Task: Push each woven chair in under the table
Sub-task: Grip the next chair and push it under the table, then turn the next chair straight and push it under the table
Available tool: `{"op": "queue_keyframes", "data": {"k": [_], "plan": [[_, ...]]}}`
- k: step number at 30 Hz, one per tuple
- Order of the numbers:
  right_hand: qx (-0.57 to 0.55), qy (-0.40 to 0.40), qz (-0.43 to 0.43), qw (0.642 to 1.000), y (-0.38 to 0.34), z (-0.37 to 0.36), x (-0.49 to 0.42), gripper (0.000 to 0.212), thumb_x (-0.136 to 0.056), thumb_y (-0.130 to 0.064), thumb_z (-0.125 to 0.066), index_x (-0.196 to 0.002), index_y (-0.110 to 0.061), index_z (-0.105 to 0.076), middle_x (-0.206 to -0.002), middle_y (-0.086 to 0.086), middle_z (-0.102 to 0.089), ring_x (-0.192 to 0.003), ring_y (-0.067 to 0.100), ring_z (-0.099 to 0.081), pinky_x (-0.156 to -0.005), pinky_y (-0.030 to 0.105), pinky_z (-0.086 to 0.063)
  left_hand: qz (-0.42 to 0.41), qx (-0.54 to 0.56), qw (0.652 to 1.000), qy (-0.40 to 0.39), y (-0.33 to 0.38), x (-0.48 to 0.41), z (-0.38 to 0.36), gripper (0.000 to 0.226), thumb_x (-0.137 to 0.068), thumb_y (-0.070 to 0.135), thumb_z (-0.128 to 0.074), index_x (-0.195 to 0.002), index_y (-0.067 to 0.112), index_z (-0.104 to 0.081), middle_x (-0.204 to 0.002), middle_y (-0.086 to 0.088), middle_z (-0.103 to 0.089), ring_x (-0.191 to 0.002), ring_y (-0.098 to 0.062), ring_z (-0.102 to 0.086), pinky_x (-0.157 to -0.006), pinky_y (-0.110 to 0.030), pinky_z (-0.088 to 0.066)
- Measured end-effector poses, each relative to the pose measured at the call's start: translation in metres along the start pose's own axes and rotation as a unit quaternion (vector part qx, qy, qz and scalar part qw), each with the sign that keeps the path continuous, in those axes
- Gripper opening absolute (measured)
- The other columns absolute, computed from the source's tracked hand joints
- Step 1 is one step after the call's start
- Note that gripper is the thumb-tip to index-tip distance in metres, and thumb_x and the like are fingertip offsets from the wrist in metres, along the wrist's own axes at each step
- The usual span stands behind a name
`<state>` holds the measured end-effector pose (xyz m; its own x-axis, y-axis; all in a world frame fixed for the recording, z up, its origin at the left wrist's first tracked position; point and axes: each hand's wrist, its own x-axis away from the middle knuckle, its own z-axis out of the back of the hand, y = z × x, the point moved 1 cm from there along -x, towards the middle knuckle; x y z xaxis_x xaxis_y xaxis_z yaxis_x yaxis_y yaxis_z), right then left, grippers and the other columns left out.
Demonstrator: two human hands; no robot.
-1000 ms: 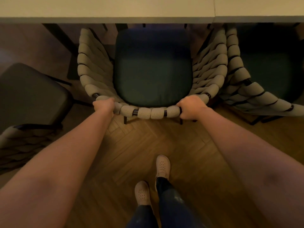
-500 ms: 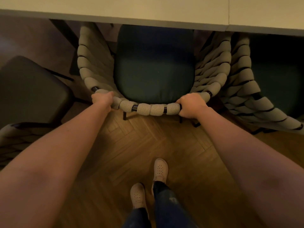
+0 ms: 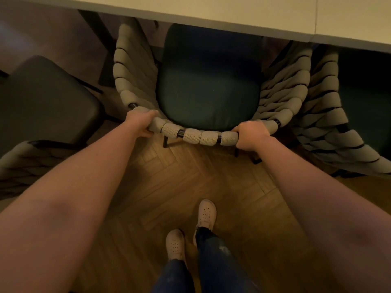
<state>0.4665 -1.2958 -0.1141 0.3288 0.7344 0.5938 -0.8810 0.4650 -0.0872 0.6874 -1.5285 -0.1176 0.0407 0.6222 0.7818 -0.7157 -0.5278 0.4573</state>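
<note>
Fingers [image 3: 152,113] of both hands clenched round the top rail of the woven chair [image 3: 198,136], one grip near each back corner.
Left hand [image 3: 140,121] wraps the rail at its left bend, right hand [image 3: 251,134] at its right bend; bare rail segments run between the two grips. Beyond the fingers sits the dark green seat cushion [image 3: 209,92], far part under the counter [image 3: 232,11] edge, near part and backrest outside it. Just right of the right-hand fingers is a second woven chair [image 3: 325,115], its weave up against this one's; contact can't be confirmed. Left of the left-hand fingers is a third chair [image 3: 42,98] with a dark seat. Below the grips: herringbone wood floor [image 3: 190,176], two pale shoes [image 3: 206,212].
</note>
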Motion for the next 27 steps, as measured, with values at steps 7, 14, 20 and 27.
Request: {"op": "queue_keyframes", "data": {"k": [7, 14, 20, 27], "plan": [[-0.074, -0.055, -0.001, 0.996, -0.048, 0.014, 0.007, 0.094, -0.077, -0.061, -0.069, -0.152, -0.032, -0.021, -0.143, 0.005, -0.046, -0.127, 0.028, -0.047, -0.106, 0.049, -0.04, -0.093, -0.08, 0.991, -0.045, -0.034, 0.034, 0.026, 0.087, -0.086, 0.065, -0.052, -0.153, 0.021, -0.017, -0.145, -0.016, -0.042, -0.104, -0.029, -0.061, -0.065, -0.032, -0.054], [-0.097, 0.108, 0.107, 0.984, -0.213, 0.022, 0.017, 0.086, -0.081, -0.058, -0.066, -0.15, -0.026, -0.026, -0.149, 0.009, -0.036, -0.138, 0.028, -0.033, -0.116, 0.048, -0.027, -0.18, -0.239, 0.954, 0.018, -0.123, 0.066, 0.111, 0.063, -0.09, 0.05, -0.059, -0.143, 0.021, -0.04, -0.138, -0.006, -0.051, -0.12, -0.023, -0.054, -0.096, -0.039, -0.05], [-0.066, 0.097, 0.156, 0.981, -0.369, 0.012, 0.019, 0.085, -0.085, -0.056, -0.062, -0.153, -0.025, -0.022, -0.154, 0.011, -0.031, -0.143, 0.028, -0.027, -0.117, 0.051, -0.024, -0.319, -0.318, 0.882, 0.137, -0.211, 0.071, 0.248, 0.031, -0.092, 0.038, -0.059, -0.118, 0.02, -0.063, -0.111, 0.0, -0.06, -0.099, -0.014, -0.058, -0.079, -0.028, -0.05], [-0.071, 0.094, 0.204, 0.972, -0.562, -0.008, 0.026, 0.087, -0.085, -0.057, -0.062, -0.153, -0.023, -0.021, -0.152, 0.013, -0.03, -0.142, 0.029, -0.026, -0.116, 0.05, -0.025, -0.367, -0.41, 0.799, 0.243, -0.314, 0.04, 0.439, 0.046, -0.076, 0.039, -0.077, -0.107, 0.007, -0.067, -0.094, -0.016, -0.057, -0.087, -0.035, -0.056, -0.073, -0.042, -0.049]]}}
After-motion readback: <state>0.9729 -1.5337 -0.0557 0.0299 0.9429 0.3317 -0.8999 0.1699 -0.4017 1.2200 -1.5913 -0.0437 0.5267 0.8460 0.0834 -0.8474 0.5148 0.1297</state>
